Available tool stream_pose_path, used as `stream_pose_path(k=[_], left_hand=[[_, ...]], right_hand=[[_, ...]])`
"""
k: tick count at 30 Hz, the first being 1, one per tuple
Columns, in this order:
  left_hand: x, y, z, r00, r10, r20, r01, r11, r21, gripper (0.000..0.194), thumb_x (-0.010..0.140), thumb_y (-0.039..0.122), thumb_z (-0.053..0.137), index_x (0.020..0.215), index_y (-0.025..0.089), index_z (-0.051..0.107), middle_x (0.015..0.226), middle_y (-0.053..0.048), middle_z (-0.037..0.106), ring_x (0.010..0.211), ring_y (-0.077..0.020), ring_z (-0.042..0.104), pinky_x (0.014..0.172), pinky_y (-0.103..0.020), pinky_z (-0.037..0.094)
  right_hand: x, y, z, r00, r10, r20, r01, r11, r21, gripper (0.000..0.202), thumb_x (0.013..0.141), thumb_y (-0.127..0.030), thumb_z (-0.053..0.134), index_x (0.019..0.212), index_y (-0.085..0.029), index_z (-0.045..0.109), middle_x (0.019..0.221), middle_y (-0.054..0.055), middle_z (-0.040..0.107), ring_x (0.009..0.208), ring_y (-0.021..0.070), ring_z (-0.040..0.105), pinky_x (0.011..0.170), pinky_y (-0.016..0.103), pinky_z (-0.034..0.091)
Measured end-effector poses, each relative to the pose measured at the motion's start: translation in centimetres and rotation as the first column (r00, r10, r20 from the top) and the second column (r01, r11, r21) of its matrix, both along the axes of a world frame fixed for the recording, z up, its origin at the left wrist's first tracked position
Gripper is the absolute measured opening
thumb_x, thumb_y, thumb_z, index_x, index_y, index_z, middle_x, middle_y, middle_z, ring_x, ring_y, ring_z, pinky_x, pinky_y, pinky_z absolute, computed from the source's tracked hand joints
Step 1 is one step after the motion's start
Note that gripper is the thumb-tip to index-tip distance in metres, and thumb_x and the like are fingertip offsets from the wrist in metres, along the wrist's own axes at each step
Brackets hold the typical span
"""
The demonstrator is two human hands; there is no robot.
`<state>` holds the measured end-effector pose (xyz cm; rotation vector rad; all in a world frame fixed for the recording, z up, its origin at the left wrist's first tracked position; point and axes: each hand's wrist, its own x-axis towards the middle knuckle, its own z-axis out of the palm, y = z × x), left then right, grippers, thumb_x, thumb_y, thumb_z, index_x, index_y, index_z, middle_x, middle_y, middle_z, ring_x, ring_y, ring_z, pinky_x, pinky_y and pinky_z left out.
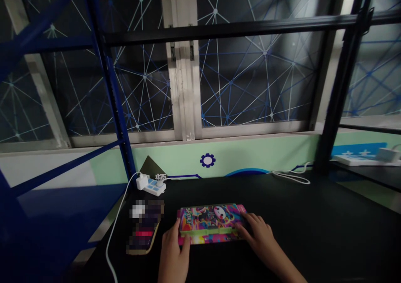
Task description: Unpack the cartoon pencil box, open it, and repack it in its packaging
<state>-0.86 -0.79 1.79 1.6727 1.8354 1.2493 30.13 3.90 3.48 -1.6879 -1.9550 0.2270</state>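
Observation:
A colourful pencil case (209,221) with a cartoon face, the word SPORT and a yellow-green front edge lies on the black table. It rests on or is part of a slightly wider pink, patterned layer. My left hand (174,249) touches its left end, thumb at the front corner and fingers along the side. At the right end, my right hand (258,235) has its thumb near the front edge and its fingers at the back corner. Both hands have thumb and fingers apart, with the case between them. A phone (145,228), its screen blurred, lies left of my left hand.
A white power strip (154,187) with a plugged-in charger stands at the table's back left. Its white cable (110,237) runs down the left side. Another cable (291,176) lies at the back right. Metal posts and bars frame the black table (313,228).

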Motion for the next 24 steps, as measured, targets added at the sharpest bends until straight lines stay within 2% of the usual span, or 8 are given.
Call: stream_pose_path(k=[5, 8, 11, 14, 16, 19, 21, 24], left_hand=[[1.1, -0.1, 1.1, 0.965, 0.024, -0.26, -0.01, 0.998, 0.057, 0.065, 0.095, 0.038, 0.047, 0.154, 0.014, 0.039, 0.162, -0.016, 0.041, 0.145, -0.0312, 0.044, 0.117, -0.049, 0.04], [1.7, 0.4, 3.2, 0.887, -0.05, -0.459, 0.013, 0.996, -0.084, 0.072, 0.089, 0.038, 0.06, 0.156, 0.02, 0.039, 0.169, -0.011, 0.027, 0.155, -0.0356, 0.025, 0.121, -0.059, 0.029], [1.9, 1.5, 5.7, 0.805, -0.134, -0.577, 0.034, 0.983, -0.18, 0.07, 0.085, 0.031, 0.067, 0.152, 0.024, 0.046, 0.165, -0.011, 0.036, 0.154, -0.0361, 0.028, 0.121, -0.065, 0.021], [1.6, 2.4, 7.6, 0.77, -0.165, -0.616, 0.074, 0.983, -0.171, 0.058, 0.087, 0.032, 0.067, 0.144, 0.026, 0.056, 0.156, -0.012, 0.051, 0.145, -0.035, 0.044, 0.119, -0.061, 0.028], [1.4, 2.5, 8.7, 0.777, -0.149, -0.612, 0.085, 0.988, -0.132, 0.05, 0.089, 0.037, 0.067, 0.138, 0.029, 0.063, 0.148, -0.009, 0.06, 0.136, -0.0347, 0.053, 0.114, -0.057, 0.035], [1.1, 2.0, 10.3, 0.841, -0.112, -0.529, 0.083, 0.993, -0.079, 0.041, 0.092, 0.048, 0.061, 0.125, 0.026, 0.071, 0.13, -0.009, 0.072, 0.121, -0.0355, 0.062, 0.108, -0.054, 0.041], [0.8, 1.8, 11.2, 0.927, -0.087, -0.365, 0.065, 0.995, -0.073, 0.047, 0.098, 0.054, 0.047, 0.127, 0.023, 0.069, 0.119, -0.011, 0.076, 0.113, -0.0333, 0.067, 0.103, -0.051, 0.045], [0.5, 1.7, 11.2, 0.999, -0.023, -0.033, 0.022, 0.998, -0.054, 0.054, 0.1, 0.057, 0.037, 0.136, 0.024, 0.058, 0.121, -0.01, 0.075, 0.113, -0.0286, 0.069, 0.1, -0.044, 0.049]], right_hand=[[0.0, -0.1, 0.2, 0.999, 0.041, 0.025, -0.04, 0.998, -0.038, 0.057, 0.085, -0.057, 0.063, 0.132, -0.025, 0.062, 0.137, 0.015, 0.063, 0.126, 0.0378, 0.055, 0.102, 0.055, 0.042], [0.3, 0.2, 1.4, 0.995, 0.1, 0.029, -0.098, 0.993, -0.065, 0.065, 0.075, -0.056, 0.075, 0.133, -0.028, 0.062, 0.147, 0.012, 0.058, 0.135, 0.0371, 0.05, 0.107, 0.053, 0.041], [0.5, 0.7, 3.1, 0.977, 0.213, 0.02, -0.208, 0.968, -0.14, 0.085, 0.07, -0.054, 0.08, 0.145, -0.024, 0.054, 0.157, 0.015, 0.049, 0.144, 0.0362, 0.043, 0.116, 0.051, 0.034], [0.6, 1.0, 4.4, 0.959, 0.284, 0.014, -0.275, 0.938, -0.21, 0.103, 0.062, -0.048, 0.086, 0.153, -0.019, 0.046, 0.157, 0.02, 0.047, 0.144, 0.0386, 0.043, 0.118, 0.05, 0.033], [0.8, 1.3, 4.9, 0.958, 0.285, -0.01, -0.283, 0.943, -0.177, 0.1, 0.063, -0.04, 0.083, 0.153, -0.02, 0.045, 0.154, 0.018, 0.051, 0.141, 0.0375, 0.047, 0.116, 0.049, 0.037], [1.4, 1.9, 5.6, 0.95, 0.281, -0.137, -0.288, 0.957, -0.037, 0.062, 0.078, -0.034, 0.068, 0.139, -0.024, 0.061, 0.136, 0.012, 0.068, 0.125, 0.0312, 0.063, 0.108, 0.044, 0.047], [1.8, 2.6, 6.2, 0.928, 0.274, -0.253, -0.276, 0.961, 0.029, 0.037, 0.085, -0.04, 0.065, 0.117, -0.024, 0.072, 0.115, 0.009, 0.077, 0.106, 0.028, 0.072, 0.096, 0.04, 0.054], [2.1, 3.8, 7.1, 0.901, 0.176, -0.396, -0.163, 0.984, 0.067, 0.034, 0.078, -0.056, 0.072, 0.087, -0.023, 0.07, 0.081, 0.005, 0.077, 0.075, 0.0248, 0.072, 0.068, 0.034, 0.057]])
